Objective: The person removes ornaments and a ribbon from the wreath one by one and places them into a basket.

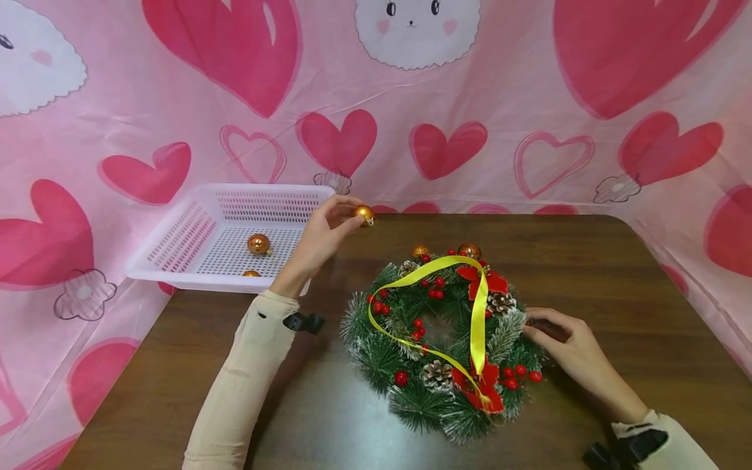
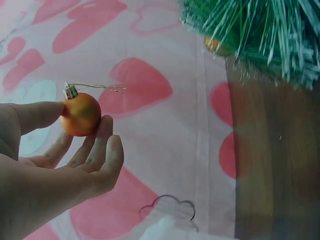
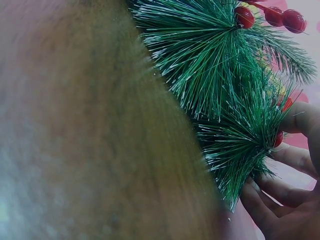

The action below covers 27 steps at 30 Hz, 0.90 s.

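Note:
A small gold Christmas bauble (image 1: 364,214) is pinched between the thumb and fingers of my left hand (image 1: 322,236), just past the basket's right side. In the left wrist view, the bauble (image 2: 81,115) shows a metal cap and a thin gold string loop. On the table lies a green Christmas wreath (image 1: 376,359) with red berries, pinecones, red flowers and a yellow ribbon (image 1: 478,320) looped across it. My right hand (image 1: 576,349) grips the wreath's right edge; the right wrist view has its fingers partly behind the needles (image 3: 240,145).
A white perforated basket (image 1: 205,282) stands at the back left, with a copper bauble (image 1: 258,244) and another bauble (image 1: 251,273) inside. A gold bauble (image 1: 420,251) and a copper bauble (image 1: 469,250) sit at the wreath's far edge. A pink heart-patterned cloth (image 1: 499,85) hangs behind the table.

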{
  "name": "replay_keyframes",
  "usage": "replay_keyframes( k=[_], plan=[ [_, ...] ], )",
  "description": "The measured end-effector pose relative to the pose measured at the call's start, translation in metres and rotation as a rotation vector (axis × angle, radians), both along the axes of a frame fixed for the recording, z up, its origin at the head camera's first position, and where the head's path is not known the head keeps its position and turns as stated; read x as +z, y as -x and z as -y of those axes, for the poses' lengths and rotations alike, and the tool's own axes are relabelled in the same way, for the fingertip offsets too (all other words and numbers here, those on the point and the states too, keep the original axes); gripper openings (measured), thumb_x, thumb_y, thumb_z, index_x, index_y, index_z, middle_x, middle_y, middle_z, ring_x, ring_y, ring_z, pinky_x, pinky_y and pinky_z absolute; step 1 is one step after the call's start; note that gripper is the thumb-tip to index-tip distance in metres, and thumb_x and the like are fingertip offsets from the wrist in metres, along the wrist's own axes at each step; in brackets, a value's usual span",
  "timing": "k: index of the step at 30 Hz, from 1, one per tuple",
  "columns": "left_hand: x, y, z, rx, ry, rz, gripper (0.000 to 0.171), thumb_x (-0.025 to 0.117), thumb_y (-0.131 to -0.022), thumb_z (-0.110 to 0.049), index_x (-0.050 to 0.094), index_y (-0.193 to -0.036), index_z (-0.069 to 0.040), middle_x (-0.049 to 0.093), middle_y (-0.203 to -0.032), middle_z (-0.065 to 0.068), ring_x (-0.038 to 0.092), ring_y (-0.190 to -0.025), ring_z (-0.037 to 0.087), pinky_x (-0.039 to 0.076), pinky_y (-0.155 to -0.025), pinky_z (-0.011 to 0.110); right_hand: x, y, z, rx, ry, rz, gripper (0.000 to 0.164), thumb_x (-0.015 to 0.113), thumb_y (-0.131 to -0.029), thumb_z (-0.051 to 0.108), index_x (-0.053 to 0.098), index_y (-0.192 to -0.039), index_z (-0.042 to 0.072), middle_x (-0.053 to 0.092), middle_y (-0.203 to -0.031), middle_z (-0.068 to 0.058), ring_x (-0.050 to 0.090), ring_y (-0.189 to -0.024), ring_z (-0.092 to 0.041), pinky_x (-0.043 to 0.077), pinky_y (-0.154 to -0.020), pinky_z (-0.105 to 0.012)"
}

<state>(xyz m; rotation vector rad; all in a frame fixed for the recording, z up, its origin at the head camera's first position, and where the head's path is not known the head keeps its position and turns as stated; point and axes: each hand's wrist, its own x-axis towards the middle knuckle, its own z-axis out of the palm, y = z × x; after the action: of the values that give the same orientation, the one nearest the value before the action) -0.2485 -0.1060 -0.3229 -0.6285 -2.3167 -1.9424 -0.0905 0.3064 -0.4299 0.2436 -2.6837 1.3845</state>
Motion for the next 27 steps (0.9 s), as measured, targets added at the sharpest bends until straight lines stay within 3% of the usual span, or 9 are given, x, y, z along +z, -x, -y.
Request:
replay_keyframes(
  k=[7, 27],
  plan=[
    [0.007, 0.000, 0.013, 0.096, 0.068, -0.068, 0.032, 0.066, -0.096, -0.012, 0.059, -0.125, -0.002, 0.064, -0.121, 0.015, 0.062, -0.108, 0.025, 0.050, -0.089, 0.028, 0.000, 0.001, 0.001, -0.002, -0.009, -0.006, 0.027, 0.066, -0.098, 0.020, 0.068, -0.122, 0.009, 0.065, -0.113, 0.017, 0.066, -0.097, -0.001, 0.053, -0.077, -0.016],
    [0.020, 0.005, 0.041, 0.233, 0.067, -0.118, 0.035, 0.066, -0.095, -0.007, 0.057, -0.127, 0.003, 0.063, -0.122, 0.020, 0.062, -0.110, 0.025, 0.051, -0.088, 0.022, -0.001, 0.000, 0.001, 0.009, 0.012, 0.001, 0.027, 0.066, -0.097, 0.018, 0.067, -0.123, 0.008, 0.066, -0.114, 0.014, 0.067, -0.098, -0.005, 0.054, -0.077, -0.017]
  ],
)
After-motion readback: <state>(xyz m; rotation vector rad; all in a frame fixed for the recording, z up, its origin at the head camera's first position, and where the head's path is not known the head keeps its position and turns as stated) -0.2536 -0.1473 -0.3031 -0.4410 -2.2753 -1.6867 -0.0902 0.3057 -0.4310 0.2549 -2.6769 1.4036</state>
